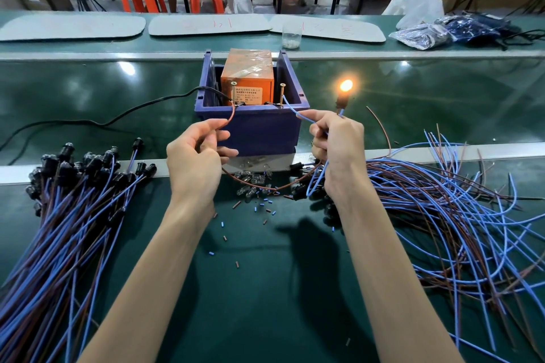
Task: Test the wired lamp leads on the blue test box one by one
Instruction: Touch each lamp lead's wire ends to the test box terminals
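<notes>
My left forearm point(153, 259) and right forearm point(380, 259) rise bare from the bottom of the frame toward its middle. My left hand point(197, 156), centre left, pinches a brown wire point(231, 119) between thumb and forefinger. My right hand point(336, 150), centre right, curls around a blue wire point(298, 115).

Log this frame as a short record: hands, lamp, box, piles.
left hand: pinches brown wire, which runs up to left screw
right hand: grips blue wire, which runs up to right screw
lamp: lit, above right hand
blue box: holds orange unit
left pile: leads lying side by side
right pile: leads tangled
loose bulbs: on table before box
</notes>
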